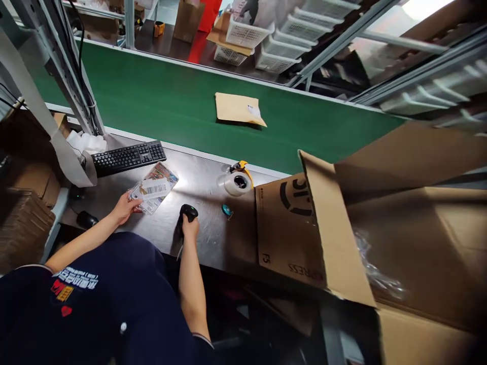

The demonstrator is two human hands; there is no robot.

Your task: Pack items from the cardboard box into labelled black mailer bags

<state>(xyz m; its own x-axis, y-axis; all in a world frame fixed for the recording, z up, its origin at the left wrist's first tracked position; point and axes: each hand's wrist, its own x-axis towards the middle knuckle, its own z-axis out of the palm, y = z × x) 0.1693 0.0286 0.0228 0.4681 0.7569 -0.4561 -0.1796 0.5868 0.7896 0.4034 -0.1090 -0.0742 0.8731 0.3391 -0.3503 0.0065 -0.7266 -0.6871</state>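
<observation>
My left hand (pixel 125 208) pinches the near corner of a clear plastic packet (pixel 154 187) with a white barcode label, which lies on the steel worktable (pixel 205 238). My right hand (pixel 190 227) is wrapped round the handle of a black barcode scanner (pixel 187 212), its head pointing up the table toward the packet's right side. Both forearms reach out from my dark blue shirt.
A black keyboard (pixel 128 156) and a mouse (pixel 87 219) sit left. A tape dispenser (pixel 237 181) and a small blue item (pixel 227 210) lie beside a big open cardboard box (pixel 342 238). A padded envelope (pixel 238 109) rides the green conveyor belt (pixel 160 96). White baskets (pixel 247 33) stand beyond.
</observation>
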